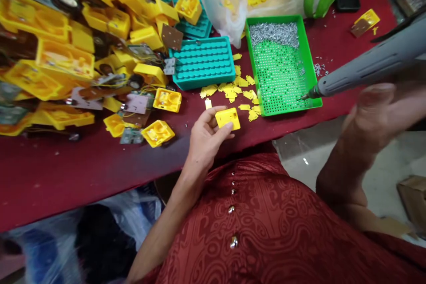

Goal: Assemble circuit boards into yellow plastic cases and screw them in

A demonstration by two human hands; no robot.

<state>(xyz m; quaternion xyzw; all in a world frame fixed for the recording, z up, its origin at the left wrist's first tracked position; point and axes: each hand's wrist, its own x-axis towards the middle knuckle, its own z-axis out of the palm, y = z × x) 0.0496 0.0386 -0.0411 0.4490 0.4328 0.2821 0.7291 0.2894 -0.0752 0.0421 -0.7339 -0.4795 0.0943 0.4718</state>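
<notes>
My left hand (208, 135) pinches a small yellow plastic case (228, 118) between thumb and fingers, just over the table's front edge. On the right, my right hand (379, 106), partly smeared by motion, is around a grey electric screwdriver (362, 64); some of its fingers are hidden. The screwdriver slants down to the left, its bit at the near right part of a green perforated tray (282, 80). Silver screws (274, 33) are heaped at the tray's far end, with a few loose lower down. Small yellow plastic tabs (231, 91) lie scattered left of the tray.
Yellow housings with wires and circuit boards (66, 53) pile up on the left. A teal ribbed tray (203, 62) sits mid-table, and behind it a plastic bag (222, 0) holds more yellow pieces. One yellow case with a brown plate (366, 22) lies far right.
</notes>
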